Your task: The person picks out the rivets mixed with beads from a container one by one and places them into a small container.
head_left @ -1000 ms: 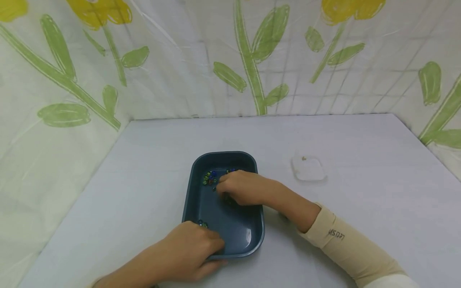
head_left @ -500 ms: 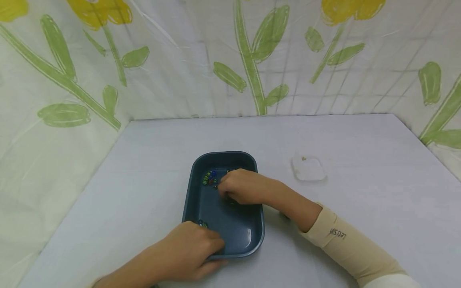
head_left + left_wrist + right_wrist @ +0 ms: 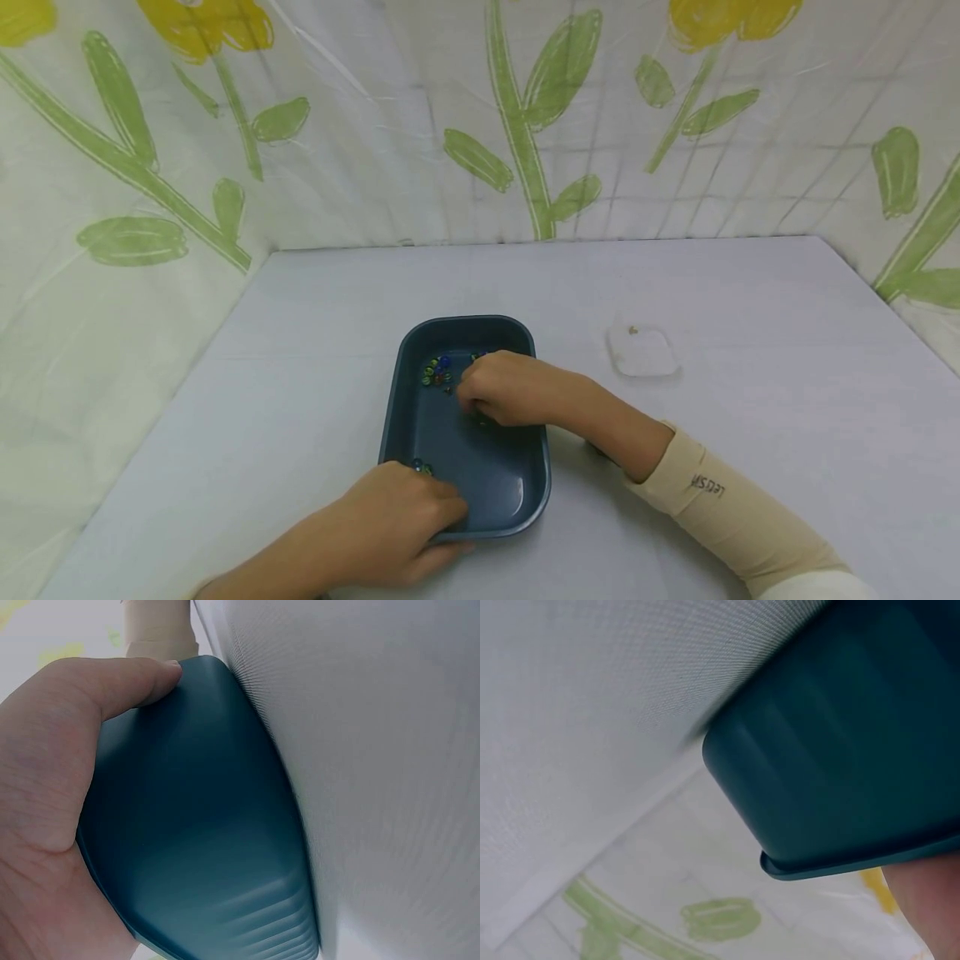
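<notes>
The left hand grips the near rim of the blue tray at 6 o'clock. Inside, the right hand curls fingers down over the floor; what it pinches cannot be told. Marbles lie at its 9 o'clock. A clear lid sits at 2 o'clock.

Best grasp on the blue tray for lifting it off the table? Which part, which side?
Probably the rim of the blue tray at its short ends, coming from above and outside. The lip flares outward, giving fingers a ledge to hook. The left hand already grips the near corner; the right hand reaches inside among the beads.
</notes>
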The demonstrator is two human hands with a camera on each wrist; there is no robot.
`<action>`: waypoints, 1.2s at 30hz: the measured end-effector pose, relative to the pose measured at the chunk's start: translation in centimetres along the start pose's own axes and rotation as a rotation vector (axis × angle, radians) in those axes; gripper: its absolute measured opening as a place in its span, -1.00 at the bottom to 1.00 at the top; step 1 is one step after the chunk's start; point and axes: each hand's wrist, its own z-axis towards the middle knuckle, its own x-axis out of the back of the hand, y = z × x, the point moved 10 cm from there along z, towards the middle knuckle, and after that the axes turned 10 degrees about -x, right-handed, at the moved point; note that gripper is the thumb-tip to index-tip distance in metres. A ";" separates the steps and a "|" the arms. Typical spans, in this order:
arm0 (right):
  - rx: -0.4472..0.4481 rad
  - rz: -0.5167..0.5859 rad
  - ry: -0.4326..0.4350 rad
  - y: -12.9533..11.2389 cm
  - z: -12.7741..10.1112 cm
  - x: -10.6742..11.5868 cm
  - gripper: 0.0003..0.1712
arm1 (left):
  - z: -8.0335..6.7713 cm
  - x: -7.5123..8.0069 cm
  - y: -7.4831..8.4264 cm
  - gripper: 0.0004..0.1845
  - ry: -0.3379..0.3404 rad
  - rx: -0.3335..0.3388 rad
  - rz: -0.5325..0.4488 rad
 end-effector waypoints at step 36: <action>0.003 -0.008 -0.001 0.0 -1.1 1.9 -0.78 | -0.1 0.0 -0.1 -0.64 0.004 0.001 -0.005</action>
